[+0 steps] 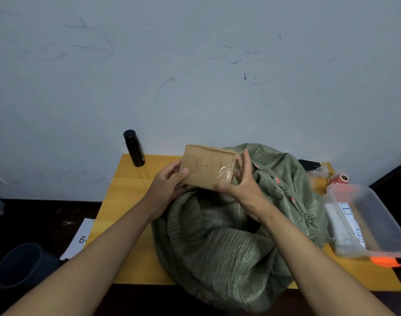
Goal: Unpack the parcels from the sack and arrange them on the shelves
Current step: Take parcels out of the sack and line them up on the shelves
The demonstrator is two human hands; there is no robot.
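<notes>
My left hand grips the left end of the cardboard parcel; my right hand grips its taped right end. I hold the parcel above the open green sack, which lies on the yellow table. A black bottle stands at the table's far left corner; a clear plastic bin sits right of the sack.

Sack interior hidden by folds, paper sheet label cut off by table, bin contents blurry
</notes>
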